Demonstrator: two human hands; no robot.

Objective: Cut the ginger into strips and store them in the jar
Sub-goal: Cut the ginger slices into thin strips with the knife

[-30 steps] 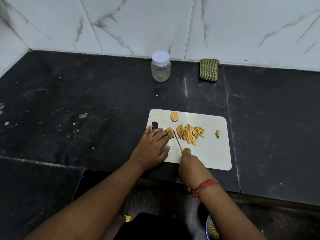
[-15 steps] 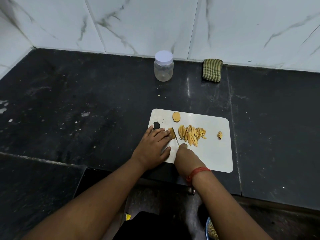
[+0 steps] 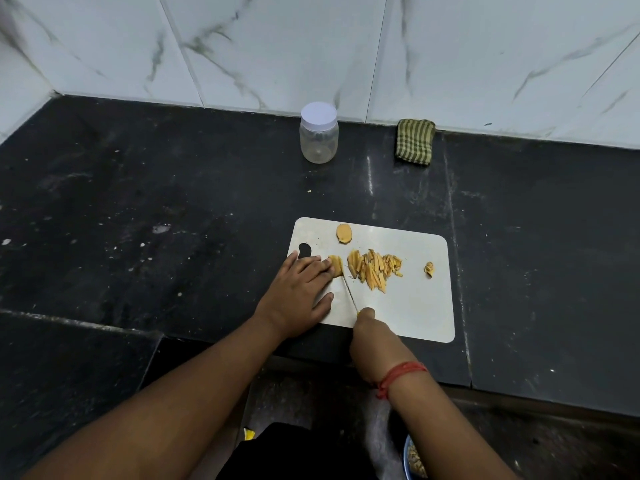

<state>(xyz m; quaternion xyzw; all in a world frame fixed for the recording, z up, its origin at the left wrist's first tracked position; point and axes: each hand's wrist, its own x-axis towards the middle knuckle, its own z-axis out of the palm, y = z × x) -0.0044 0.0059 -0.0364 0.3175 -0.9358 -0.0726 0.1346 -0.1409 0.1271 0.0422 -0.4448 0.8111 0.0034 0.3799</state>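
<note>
1. One more cut: the thin knife (image 3: 349, 292), gripped by the right hand (image 3: 372, 336), has returned onto the ginger slice (image 3: 335, 265), pinned by the left hand's (image 3: 298, 296) flat fingertips, mid white cutting board (image 3: 415, 306).
2. Cut strips (image 3: 375, 269) lie beside; the lidded clear jar (image 3: 318, 133) waits at the table's back edge.

Striped green cloth (image 3: 415, 142) against marble wall (image 3: 277, 46)

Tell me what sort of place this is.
Most likely a home kitchen. A dark stone counter runs under a marble-tiled wall, with a white cutting board holding ginger strips, a lidded jar and a folded green cloth at the back.
</note>
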